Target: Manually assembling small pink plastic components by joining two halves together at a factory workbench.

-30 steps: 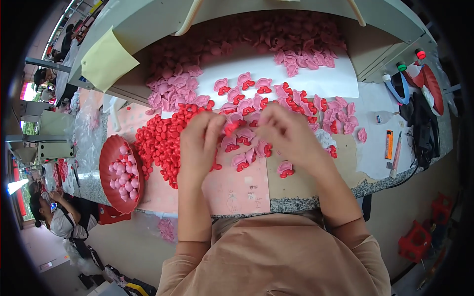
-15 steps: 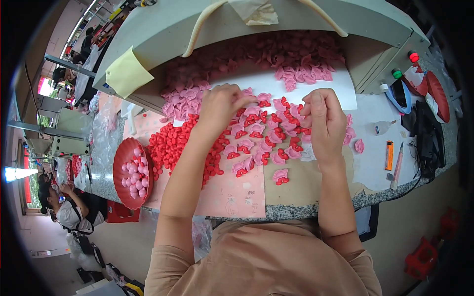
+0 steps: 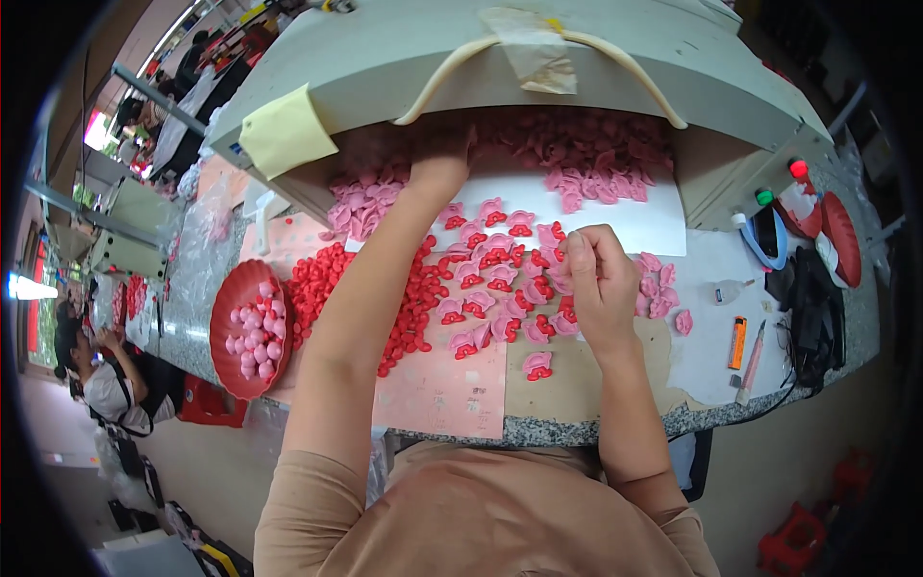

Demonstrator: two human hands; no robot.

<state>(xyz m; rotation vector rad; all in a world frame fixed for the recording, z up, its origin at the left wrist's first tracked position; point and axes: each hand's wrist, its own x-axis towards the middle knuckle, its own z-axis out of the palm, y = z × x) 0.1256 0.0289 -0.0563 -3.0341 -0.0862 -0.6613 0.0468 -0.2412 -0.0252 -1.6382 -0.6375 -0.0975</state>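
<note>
My left hand (image 3: 443,163) reaches under the front edge of a grey metal hood (image 3: 615,91), among small pink moulded pieces (image 3: 606,173) heaped inside. Shadow and the heap hide most of its fingers. Lower and to the right, my right hand (image 3: 606,284) hangs over the worktop with thumb and fingers pinched together; whatever they may hold is hidden. Between my arms lie rows of pink pieces with red bow-shaped parts (image 3: 500,279) joined to them. Beside my left forearm spreads a pile of loose red parts (image 3: 317,279).
A red scalloped dish (image 3: 223,337) of pink balls stands at the left. To the right are more pink pieces (image 3: 659,288), a small clear bottle (image 3: 733,291), an orange box-shaped item (image 3: 737,342), a slim pink-handled tool (image 3: 752,361) and a blue-rimmed holder (image 3: 764,240). A co-worker (image 3: 106,375) sits far left.
My left hand has moved from above the rows, deeper under the hood. My right hand has come nearer to me and slightly left. The view has shifted a little.
</note>
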